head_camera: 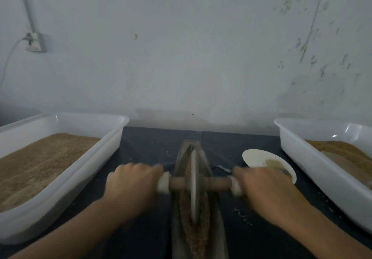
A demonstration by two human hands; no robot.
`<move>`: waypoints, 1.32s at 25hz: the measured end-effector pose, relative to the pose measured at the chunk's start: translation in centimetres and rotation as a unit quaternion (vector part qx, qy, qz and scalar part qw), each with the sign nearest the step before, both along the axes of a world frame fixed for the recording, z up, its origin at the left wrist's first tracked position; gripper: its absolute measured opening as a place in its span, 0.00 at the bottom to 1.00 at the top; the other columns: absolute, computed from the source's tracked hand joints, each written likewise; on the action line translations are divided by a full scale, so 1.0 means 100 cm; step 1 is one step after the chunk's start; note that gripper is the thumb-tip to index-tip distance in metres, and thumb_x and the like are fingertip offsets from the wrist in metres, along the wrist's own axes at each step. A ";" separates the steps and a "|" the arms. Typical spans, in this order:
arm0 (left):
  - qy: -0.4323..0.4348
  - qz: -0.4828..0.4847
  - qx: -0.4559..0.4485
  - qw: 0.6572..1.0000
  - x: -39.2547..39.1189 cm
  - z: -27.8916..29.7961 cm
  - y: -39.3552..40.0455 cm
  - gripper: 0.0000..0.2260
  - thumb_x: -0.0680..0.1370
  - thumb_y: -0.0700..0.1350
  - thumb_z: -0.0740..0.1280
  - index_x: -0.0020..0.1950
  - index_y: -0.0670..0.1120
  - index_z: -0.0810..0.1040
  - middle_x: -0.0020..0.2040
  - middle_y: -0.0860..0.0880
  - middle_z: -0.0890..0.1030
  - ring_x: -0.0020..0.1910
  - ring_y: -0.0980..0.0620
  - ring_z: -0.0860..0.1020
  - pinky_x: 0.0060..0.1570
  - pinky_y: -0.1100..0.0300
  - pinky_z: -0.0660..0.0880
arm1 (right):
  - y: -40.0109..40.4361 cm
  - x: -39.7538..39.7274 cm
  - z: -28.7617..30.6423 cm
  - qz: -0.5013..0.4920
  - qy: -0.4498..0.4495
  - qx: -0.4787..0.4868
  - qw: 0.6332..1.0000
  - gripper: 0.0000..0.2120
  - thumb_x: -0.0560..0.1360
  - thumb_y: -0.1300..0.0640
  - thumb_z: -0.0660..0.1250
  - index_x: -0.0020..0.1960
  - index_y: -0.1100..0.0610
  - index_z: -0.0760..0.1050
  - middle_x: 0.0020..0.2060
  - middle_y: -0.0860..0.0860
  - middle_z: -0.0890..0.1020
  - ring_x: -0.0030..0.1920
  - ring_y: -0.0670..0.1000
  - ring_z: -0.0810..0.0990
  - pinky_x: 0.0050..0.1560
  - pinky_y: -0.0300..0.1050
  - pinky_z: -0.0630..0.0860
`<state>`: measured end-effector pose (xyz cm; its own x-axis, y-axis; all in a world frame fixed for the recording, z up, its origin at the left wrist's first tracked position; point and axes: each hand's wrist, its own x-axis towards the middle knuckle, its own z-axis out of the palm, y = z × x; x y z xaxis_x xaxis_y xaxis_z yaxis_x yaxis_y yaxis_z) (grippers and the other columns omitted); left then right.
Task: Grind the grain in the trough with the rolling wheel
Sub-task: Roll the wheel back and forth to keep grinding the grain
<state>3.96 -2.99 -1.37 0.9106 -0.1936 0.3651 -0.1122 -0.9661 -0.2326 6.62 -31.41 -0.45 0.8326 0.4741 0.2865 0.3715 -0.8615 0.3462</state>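
A narrow boat-shaped metal trough (pixel 179 158) runs away from me down the middle of the dark table, with brown grain (pixel 202 236) along its groove. A thin grey rolling wheel (pixel 194 186) stands upright in the groove on a wooden axle (pixel 218 184) with white end wraps. My left hand (pixel 130 184) grips the axle's left end. My right hand (pixel 261 188) grips the right end. Both hands and the wheel are blurred.
A white plastic tub (pixel 112 135) of tan grain stands at the left, and another white tub (pixel 298 148) with grain at the right. A small white dish (pixel 255 158) lies behind my right hand. Loose grains (pixel 241 216) dot the dark table cloth. A wall rises close behind.
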 end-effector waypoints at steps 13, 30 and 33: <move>-0.090 -0.148 0.012 0.985 -0.068 -0.001 0.012 0.24 0.56 0.52 0.75 0.38 0.57 0.60 0.26 0.57 0.66 0.22 0.55 0.66 0.25 0.63 0.53 | -0.019 -0.063 0.008 0.128 -0.047 0.072 0.988 0.31 0.41 0.47 0.79 0.33 0.44 0.61 0.22 0.43 0.67 0.23 0.42 0.58 0.27 0.30 0.44; -0.126 -0.174 0.004 0.977 -0.069 0.005 0.007 0.19 0.54 0.45 0.74 0.35 0.52 0.65 0.26 0.54 0.68 0.22 0.50 0.68 0.26 0.60 0.56 | -0.021 -0.056 -0.016 0.128 -0.067 0.161 0.976 0.10 0.59 0.48 0.66 0.32 0.48 0.65 0.23 0.45 0.69 0.21 0.50 0.68 0.20 0.38 0.60; -0.083 -0.128 0.028 0.988 -0.062 0.005 0.005 0.19 0.52 0.45 0.75 0.34 0.51 0.67 0.26 0.54 0.69 0.21 0.49 0.69 0.26 0.60 0.55 | -0.022 -0.051 -0.011 0.090 -0.013 0.080 0.993 0.25 0.50 0.46 0.76 0.34 0.44 0.60 0.23 0.42 0.66 0.22 0.45 0.62 0.20 0.35 0.54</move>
